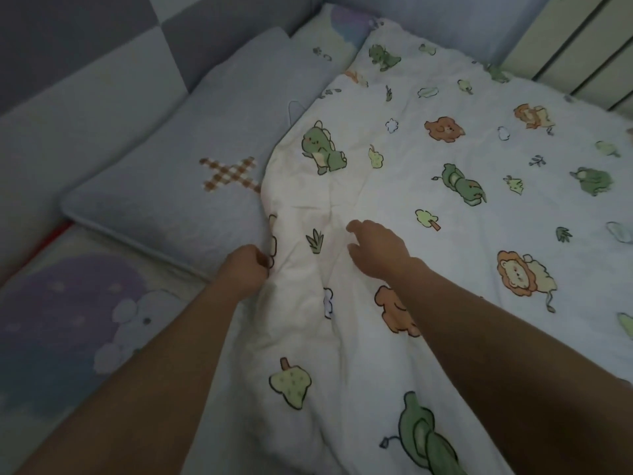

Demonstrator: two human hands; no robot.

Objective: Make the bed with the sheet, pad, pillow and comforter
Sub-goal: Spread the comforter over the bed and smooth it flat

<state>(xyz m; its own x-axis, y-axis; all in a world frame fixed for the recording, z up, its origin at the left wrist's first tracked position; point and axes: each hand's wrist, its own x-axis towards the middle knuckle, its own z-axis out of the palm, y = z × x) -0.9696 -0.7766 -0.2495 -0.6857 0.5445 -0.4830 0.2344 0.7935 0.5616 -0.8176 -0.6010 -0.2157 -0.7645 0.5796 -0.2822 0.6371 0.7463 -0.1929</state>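
A white comforter printed with dinosaurs, bears and lions is spread over the right and middle of the bed. My left hand is shut on its left edge, right beside the pillow. My right hand hovers just over the comforter with fingers apart, holding nothing. A long grey-blue pillow with a brown checked cross lies along the left side, and the comforter's edge overlaps its right side. The pad, pale with purple and blue cartoon shapes, shows at lower left and at the far head end.
Padded grey and pale blue bumper panels wall the bed on the left and at the back. A pale slatted panel stands at the top right corner. A red strip shows under the pillow's near left corner.
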